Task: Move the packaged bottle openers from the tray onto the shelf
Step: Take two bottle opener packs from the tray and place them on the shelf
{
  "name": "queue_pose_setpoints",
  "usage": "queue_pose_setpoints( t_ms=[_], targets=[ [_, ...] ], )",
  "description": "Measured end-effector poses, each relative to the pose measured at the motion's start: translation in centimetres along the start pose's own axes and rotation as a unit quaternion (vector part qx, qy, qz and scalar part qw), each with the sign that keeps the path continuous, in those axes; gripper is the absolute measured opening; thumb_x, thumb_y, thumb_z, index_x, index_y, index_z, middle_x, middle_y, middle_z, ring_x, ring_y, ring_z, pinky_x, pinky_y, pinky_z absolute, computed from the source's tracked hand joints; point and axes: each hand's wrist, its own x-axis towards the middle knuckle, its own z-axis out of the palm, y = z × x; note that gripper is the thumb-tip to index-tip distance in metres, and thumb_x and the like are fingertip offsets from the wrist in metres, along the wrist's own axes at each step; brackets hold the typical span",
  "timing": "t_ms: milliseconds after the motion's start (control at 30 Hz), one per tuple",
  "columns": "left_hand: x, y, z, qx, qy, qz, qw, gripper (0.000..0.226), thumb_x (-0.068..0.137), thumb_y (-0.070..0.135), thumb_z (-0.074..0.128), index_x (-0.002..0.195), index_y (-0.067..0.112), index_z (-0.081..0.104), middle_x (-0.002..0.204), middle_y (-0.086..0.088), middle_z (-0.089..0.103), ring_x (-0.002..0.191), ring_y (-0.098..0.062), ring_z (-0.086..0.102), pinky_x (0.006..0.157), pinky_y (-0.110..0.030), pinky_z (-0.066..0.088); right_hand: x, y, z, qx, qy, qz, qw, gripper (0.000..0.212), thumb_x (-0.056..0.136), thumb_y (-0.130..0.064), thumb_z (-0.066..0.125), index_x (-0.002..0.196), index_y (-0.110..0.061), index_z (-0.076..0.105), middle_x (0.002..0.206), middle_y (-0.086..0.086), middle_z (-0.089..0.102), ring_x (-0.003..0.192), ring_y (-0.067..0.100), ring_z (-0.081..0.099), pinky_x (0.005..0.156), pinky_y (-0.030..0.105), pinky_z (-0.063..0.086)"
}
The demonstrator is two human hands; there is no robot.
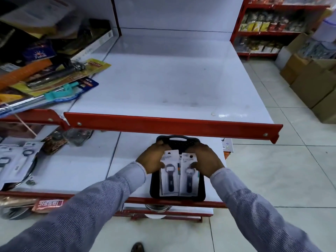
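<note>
A black tray with a handle slot lies on the lower white shelf, under the red-edged upper shelf. Two packaged bottle openers on white cards lie side by side over the tray: the left one and the right one. My left hand grips the left package by its upper left edge. My right hand grips the right package near its top. More cards seem to lie beneath them, partly hidden.
The red front rail of the upper shelf overhangs the tray. Assorted packaged kitchen tools crowd the upper shelf's left part. More bottle opener packs lie at lower left. Cardboard boxes stand on the tiled floor at right.
</note>
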Motion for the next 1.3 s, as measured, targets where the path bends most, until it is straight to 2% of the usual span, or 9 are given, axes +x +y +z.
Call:
queue_pose_setpoints(
  t_ms=[133,400,533,767,900,1000,1100,1233,1300],
  targets=[
    [-5.9,2.4,-2.0,-0.066,0.077,0.017,0.995,0.029,0.078,-0.001,0.073,0.102,0.015,0.073,0.096,0.003,0.067,0.087,-0.013,0.064,0.075,-0.015,0.047,-5.2,-3.2,-3.3,0.053,0.051,-0.025,0.997,0.030,0.073,-0.004,0.075,0.097,-0.023,0.077,0.102,0.000,0.077,0.093,0.017,0.070,0.089,0.028,0.056],
    [-15.2,9.2,-12.9,-0.110,0.317,0.107,0.936,0.028,0.085,0.010,0.074,0.107,0.027,0.071,0.087,0.027,0.071,0.078,0.001,0.068,0.071,-0.005,0.050,-12.1,-10.6,-15.5,0.153,0.308,-0.141,0.928,0.023,0.075,-0.008,0.080,0.091,-0.025,0.078,0.090,-0.014,0.076,0.084,-0.004,0.067,0.073,-0.002,0.047],
    [-14.8,11.2,-19.2,-0.245,0.357,0.113,0.894,0.033,0.086,0.007,0.072,0.109,0.029,0.064,0.068,0.006,0.064,0.060,-0.011,0.058,0.060,-0.032,0.056,-10.5,-12.3,-21.0,0.287,0.337,-0.155,0.883,0.019,0.080,-0.006,0.075,0.089,-0.022,0.079,0.085,-0.016,0.077,0.078,-0.003,0.070,0.067,0.009,0.054],
    [-6.8,10.3,-26.3,-0.433,0.372,0.061,0.819,0.029,0.086,-0.008,0.066,0.099,0.018,0.064,0.082,-0.007,0.074,0.078,-0.022,0.067,0.066,-0.029,0.054,0.9,-11.8,-26.5,0.333,0.304,-0.142,0.881,0.019,0.083,0.005,0.068,0.096,-0.005,0.076,0.096,0.008,0.075,0.083,0.006,0.068,0.084,0.022,0.052],
    [-2.3,8.1,-26.8,-0.427,0.339,-0.016,0.838,0.031,0.083,-0.006,0.070,0.084,0.025,0.064,0.101,-0.017,0.064,0.087,-0.028,0.060,0.074,-0.034,0.051,7.6,-10.3,-24.9,0.288,0.252,-0.075,0.921,0.020,0.079,0.001,0.070,0.090,-0.013,0.079,0.098,0.010,0.077,0.090,0.015,0.070,0.091,0.030,0.053],
    [0.7,4.2,-26.0,-0.370,0.333,-0.059,0.865,0.030,0.052,0.020,0.082,0.079,0.022,0.069,0.099,-0.022,0.070,0.088,-0.030,0.068,0.088,-0.044,0.055,10.1,-9.0,-23.0,0.247,0.202,-0.033,0.947,0.024,0.080,-0.002,0.067,0.084,-0.022,0.079,0.096,0.007,0.078,0.094,0.018,0.071,0.090,0.024,0.056],
    [0.6,3.6,-25.4,-0.250,0.307,-0.114,0.911,0.047,0.068,0.024,0.081,0.109,0.004,0.070,0.118,-0.021,0.070,0.111,-0.035,0.068,0.101,-0.041,0.052,10.6,-8.2,-21.3,0.241,0.174,-0.020,0.955,0.025,0.083,-0.004,0.064,0.080,-0.027,0.073,0.106,0.009,0.075,0.107,0.025,0.068,0.096,0.026,0.051],
    [-2.0,5.4,-24.3,-0.064,0.262,-0.108,0.957,0.065,0.088,0.037,0.070,0.142,0.009,0.048,0.153,-0.009,0.044,0.142,-0.025,0.041,0.118,-0.031,0.029,8.0,-8.6,-20.6,0.137,0.167,-0.046,0.975,0.036,0.094,-0.029,0.058,0.128,-0.019,0.059,0.139,0.005,0.057,0.124,0.024,0.056,0.102,0.023,0.037],
    [-3.4,6.2,-23.5,0.025,0.286,-0.069,0.956,0.071,0.089,0.049,0.063,0.149,0.017,0.040,0.162,-0.010,0.028,0.149,-0.027,0.028,0.122,-0.040,0.025,6.2,-9.2,-20.1,0.088,0.176,-0.079,0.977,0.051,0.095,-0.038,0.052,0.144,-0.026,0.040,0.156,0.008,0.034,0.142,0.030,0.034,0.118,0.038,0.027]
  ],
)
